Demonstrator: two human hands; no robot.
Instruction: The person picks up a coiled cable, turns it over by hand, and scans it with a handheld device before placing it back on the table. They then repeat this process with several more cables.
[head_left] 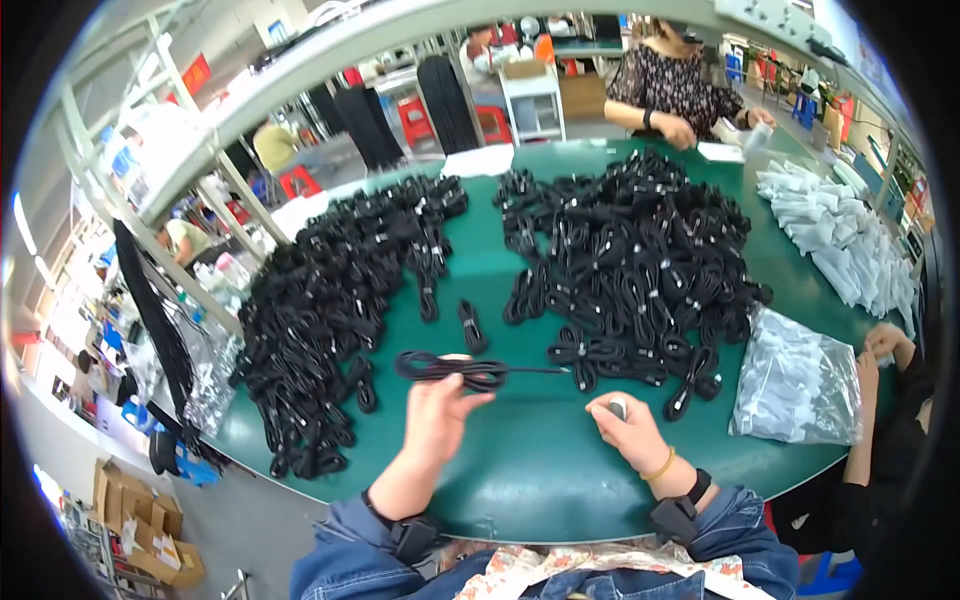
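My left hand point(437, 412) holds a coiled black cable point(450, 368) just above the green table point(540, 470); the coil's loose end stretches rightwards toward my right hand. My right hand point(628, 428) is closed around a small pale roll-like object point(617, 408), only its top showing. A single bundled cable point(471, 326) lies on the table just beyond my left hand. Both hands sit near the table's front edge, between two big heaps of cables.
A large heap of bundled black cables point(330, 310) fills the left side, another heap point(640, 260) the centre-right. Clear plastic bags point(795, 385) lie at right, white packets point(850, 240) far right. One person's hands point(880, 345) work at right; another person point(675, 90) stands across.
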